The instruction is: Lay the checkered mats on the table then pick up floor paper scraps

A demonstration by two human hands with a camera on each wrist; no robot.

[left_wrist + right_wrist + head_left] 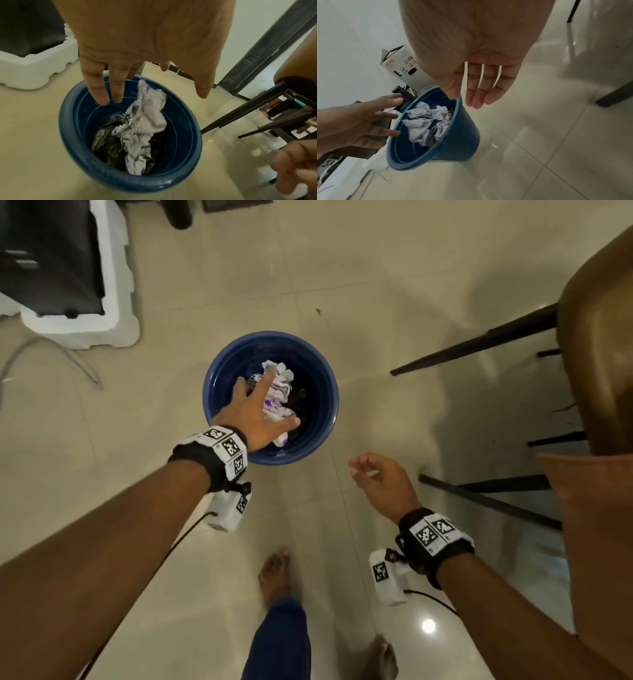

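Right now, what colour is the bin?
Blue bin, clearest in the left wrist view.

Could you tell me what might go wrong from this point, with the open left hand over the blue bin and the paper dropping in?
1. The crumpled paper is high in the bin, near its rim; a piece might catch there or spill onto the floor.
2. The left hand is spread over the opening; pulling back low could knock the light bin over.
3. The chair legs stand close on the right, so the right hand or a foot might bump them.
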